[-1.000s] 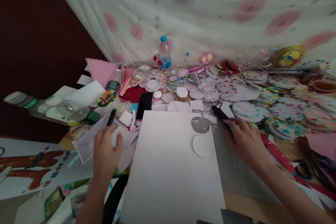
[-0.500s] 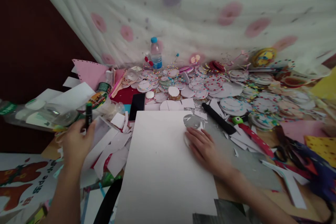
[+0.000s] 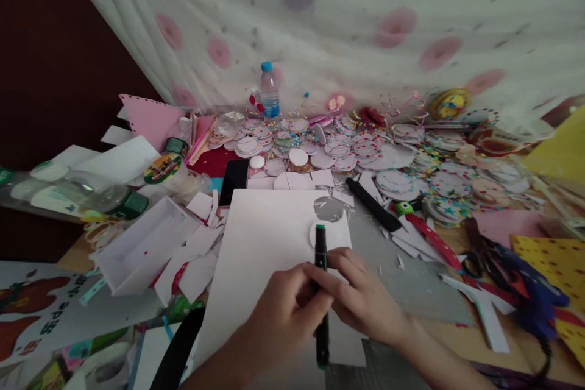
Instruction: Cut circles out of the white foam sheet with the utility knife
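Observation:
A black marker (image 3: 321,250) with a green-tipped end stands lengthwise over a large white sheet of board (image 3: 256,244). My left hand (image 3: 287,304) closes on the middle of the marker between thumb and fingers. From the other side, my right hand (image 3: 365,298) meets it, fingers bent against the marker and the left fingertips; some of its fingertips are hidden. Behind the marker's upper end, a white disc (image 3: 338,234) lies on the board. Just above it, a round hole (image 3: 328,209) near the board's top right corner shows grey beneath.
Paper scraps and an open white box (image 3: 144,247) lie on the left, near a phone (image 3: 234,183). Decorated white discs (image 3: 347,152) pile up along the back, beside a water bottle (image 3: 269,91). A black rod-shaped tool (image 3: 372,204), scissors (image 3: 475,250) and a blue glue gun (image 3: 534,292) are on the right.
My left hand has brought the marker from above the box on the left to the board's middle. My right hand has left the disc and come to the marker.

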### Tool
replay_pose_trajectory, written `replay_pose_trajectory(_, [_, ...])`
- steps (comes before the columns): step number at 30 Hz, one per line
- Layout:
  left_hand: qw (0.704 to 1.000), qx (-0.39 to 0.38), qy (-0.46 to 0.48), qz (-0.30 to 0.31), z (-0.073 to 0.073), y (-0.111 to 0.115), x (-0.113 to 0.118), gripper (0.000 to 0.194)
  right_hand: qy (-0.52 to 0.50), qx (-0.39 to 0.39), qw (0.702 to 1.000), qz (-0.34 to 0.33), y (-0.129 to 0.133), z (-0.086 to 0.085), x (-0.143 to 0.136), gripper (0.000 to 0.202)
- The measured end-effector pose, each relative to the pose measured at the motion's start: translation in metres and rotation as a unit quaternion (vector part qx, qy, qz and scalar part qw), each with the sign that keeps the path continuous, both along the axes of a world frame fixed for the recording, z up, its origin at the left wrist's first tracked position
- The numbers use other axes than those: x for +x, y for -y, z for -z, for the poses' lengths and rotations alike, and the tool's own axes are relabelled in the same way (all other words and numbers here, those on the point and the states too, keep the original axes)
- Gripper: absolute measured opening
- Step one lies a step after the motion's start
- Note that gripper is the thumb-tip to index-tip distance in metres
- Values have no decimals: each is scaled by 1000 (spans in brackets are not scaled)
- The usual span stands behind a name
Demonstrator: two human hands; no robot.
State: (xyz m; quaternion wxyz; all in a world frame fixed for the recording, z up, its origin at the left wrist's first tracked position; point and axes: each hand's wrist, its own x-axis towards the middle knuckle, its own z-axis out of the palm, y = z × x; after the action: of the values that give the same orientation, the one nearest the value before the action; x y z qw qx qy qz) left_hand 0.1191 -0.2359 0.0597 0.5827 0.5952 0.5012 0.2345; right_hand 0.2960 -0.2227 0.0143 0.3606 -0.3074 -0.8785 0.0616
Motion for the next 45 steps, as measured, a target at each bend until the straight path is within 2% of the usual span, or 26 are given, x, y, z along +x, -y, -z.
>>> replay_pose_trajectory(4, [995,56,-3,89,-12,-6,-2,34,-97,-124,987,9,3,1,9,18])
replay_pose_trajectory(6, [990,125,-8,59,-15,-11,-9,30,-165,-235,958,14,4,-2,13,9])
replay_pose_trajectory(8, [974,220,-51,5,-14,-19,-16,16,-255,-362,897,7,3,-7,14,13])
replay_pose_trajectory(9, [962,261,-77,-10,-14,-23,-19,18,-297,-421,857,-8,3,-9,14,15])
replay_pose_trajectory(11, [944,309,-116,1,-13,-32,-24,33,-365,-505,780,-53,-1,-14,13,18])
replay_pose_trajectory(12, [941,316,-121,21,-13,-35,-25,33,-388,-529,751,-74,-4,-15,12,19])
replay_pose_trajectory(13, [941,316,-118,42,-13,-39,-26,30,-403,-544,730,-92,-7,-17,11,21])
replay_pose_trajectory(15, [944,303,-106,73,-15,-43,-27,17,-421,-554,709,-111,-13,-18,9,21])
replay_pose_trajectory(19, [957,269,-84,70,-20,-46,-26,11,-422,-536,721,-121,-20,-21,9,23])
replay_pose_trajectory(23, [968,247,-42,22,-22,-45,-25,11,-410,-516,744,-108,-21,-24,11,29])
replay_pose_trajectory(27, [980,194,22,-35,-20,-41,-22,13,-404,-493,766,-92,-20,-24,11,33])
replay_pose_trajectory(32, [981,136,100,-91,-15,-36,-18,14,-389,-472,785,-94,-18,-19,16,21])
replay_pose_trajectory(38, [982,94,127,-104,-13,-33,-16,16,-365,-432,819,-96,-19,-13,16,17])
replay_pose_trajectory(42, [985,54,122,-106,-10,-34,-21,16,-295,-422,854,-73,-23,-26,13,12])
replay_pose_trajectory(45, [975,92,80,-186,-6,-34,-35,15,-162,-433,887,4,-22,-45,24,26])
